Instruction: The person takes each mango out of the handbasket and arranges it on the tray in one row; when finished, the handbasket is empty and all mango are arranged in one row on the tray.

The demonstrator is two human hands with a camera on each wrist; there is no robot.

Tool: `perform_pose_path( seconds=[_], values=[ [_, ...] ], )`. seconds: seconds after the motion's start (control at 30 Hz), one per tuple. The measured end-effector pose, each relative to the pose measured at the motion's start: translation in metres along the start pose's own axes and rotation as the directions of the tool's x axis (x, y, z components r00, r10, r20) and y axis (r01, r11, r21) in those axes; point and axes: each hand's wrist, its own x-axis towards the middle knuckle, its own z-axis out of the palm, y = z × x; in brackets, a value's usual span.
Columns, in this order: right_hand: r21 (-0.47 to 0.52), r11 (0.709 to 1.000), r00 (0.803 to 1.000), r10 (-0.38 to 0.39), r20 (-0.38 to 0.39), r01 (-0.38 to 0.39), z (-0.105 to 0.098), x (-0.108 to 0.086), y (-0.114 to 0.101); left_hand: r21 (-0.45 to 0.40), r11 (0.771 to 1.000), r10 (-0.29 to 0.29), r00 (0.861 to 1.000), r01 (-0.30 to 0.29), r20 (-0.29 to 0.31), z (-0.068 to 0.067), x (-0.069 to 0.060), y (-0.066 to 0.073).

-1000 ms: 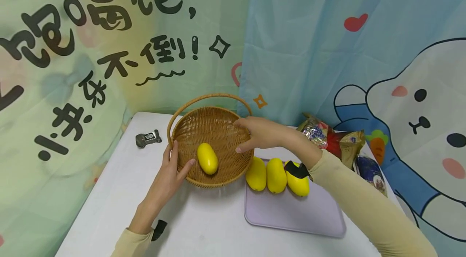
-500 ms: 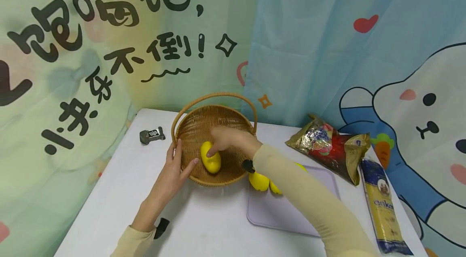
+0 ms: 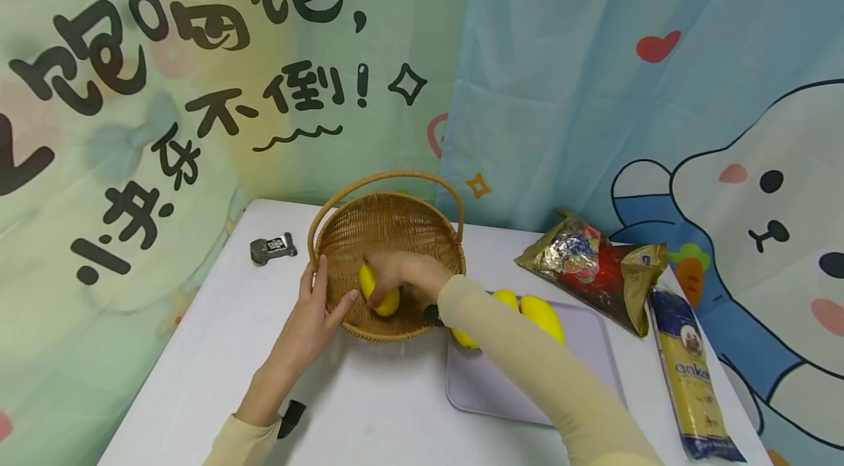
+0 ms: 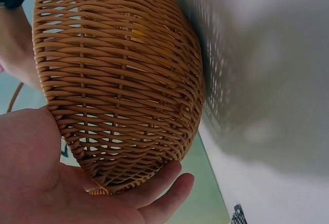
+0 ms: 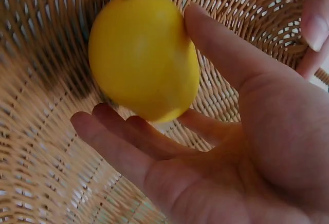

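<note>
A wicker basket (image 3: pixel 428 231) with an arched handle stands on the white table. Its left rim is held by my left hand (image 3: pixel 315 305), thumb over the inside and fingers against the outer weave (image 4: pixel 123 70). Inside the basket lies a single yellow mango (image 3: pixel 389 303). My right hand (image 3: pixel 404 272) reaches in and grips it. Seen from the right wrist, the thumb of that hand (image 5: pixel 221 147) touches one side of the mango (image 5: pixel 141 54), with the other fingers curved along the opposite side.
Right of the basket, a pale purple tray (image 3: pixel 593 356) holds several more mangoes (image 3: pixel 542 316), partly hidden by my right sleeve. Beyond it lie a red and gold bag (image 3: pixel 596 268) and a blue and gold packet (image 3: pixel 692 378). A small grey bone-shaped object (image 3: pixel 273 248) sits at the back left.
My right hand has moved left from the basket's right side down onto the mango inside and taken hold of it. The left hand stays on the rim. The head view has shifted slightly.
</note>
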Motion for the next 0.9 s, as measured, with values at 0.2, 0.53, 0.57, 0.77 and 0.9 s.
perform_pose_path(
  seconds=[0.2, 0.53, 0.57, 0.77, 0.9],
  values=[
    [-0.06, 0.998, 1.0, -0.013, -0.023, 0.012, 0.006, -0.003, -0.003, 0.005, 1.0, 0.008, 1.0, -0.008, -0.003, 0.001, 0.0, 0.0],
    [-0.09, 0.996, 1.0, -0.021, -0.008, 0.02, -0.006, -0.016, 0.003, 0.001, 1.0, 0.014, 1.0, -0.014, -0.007, 0.003, 0.0, 0.002],
    [-0.092, 0.995, 1.0, -0.024, -0.011, 0.023, -0.009, -0.018, 0.005, -0.001, 1.0, 0.016, 1.0, -0.016, -0.006, 0.003, 0.0, 0.001],
    [-0.081, 0.995, 0.997, -0.054, -0.055, 0.049, -0.031, -0.042, 0.011, 0.001, 1.0, 0.014, 1.0, -0.014, -0.001, 0.001, 0.001, 0.001],
    [-0.071, 0.994, 0.991, -0.092, -0.097, 0.085, -0.042, -0.064, 0.019, 0.008, 1.0, 0.011, 1.0, -0.011, 0.003, -0.001, 0.001, 0.001]
  ],
)
